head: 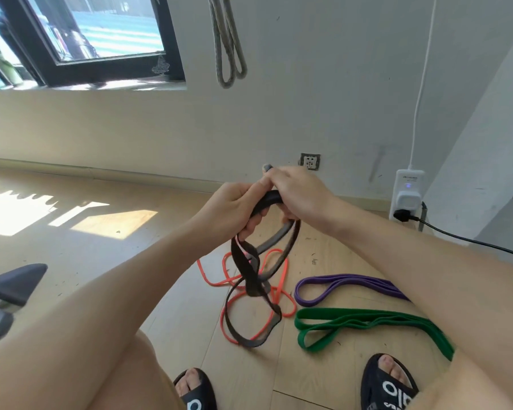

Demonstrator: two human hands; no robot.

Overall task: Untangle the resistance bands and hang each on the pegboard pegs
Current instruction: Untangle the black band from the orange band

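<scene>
Item: tangle of resistance bands, in hand and on floor.

Left hand (234,208) — fingers curled round the top bend of the black band (251,276), just left of centre. Right hand (298,196) — touching the left at 3 o'clock of it, fingers closed over the same bend; a grey band (271,242) also emerges from beneath this grip, though which fingers pinch which strap cannot be told.

Black band: long axis runs from the hands toward 6 o'clock, its lower loop lying on the wooden floor (160,232). It crosses over and through the orange band (216,279), which lies in loose loops on the floor directly below the hands.

Purple band (338,284): flat on the floor at 4 o'clock of the tangle, apart from it. Green band (353,321): just below the purple one, likewise separate.

Hanging band (227,48): grey-green, on the wall at 12 o'clock; its peg is out of view.

Judgement: separation step under way. The knot lies straight below the grip, so the next move likely calls for lifting and drawing the black strap out of the orange loops; both hands are equally near.
</scene>
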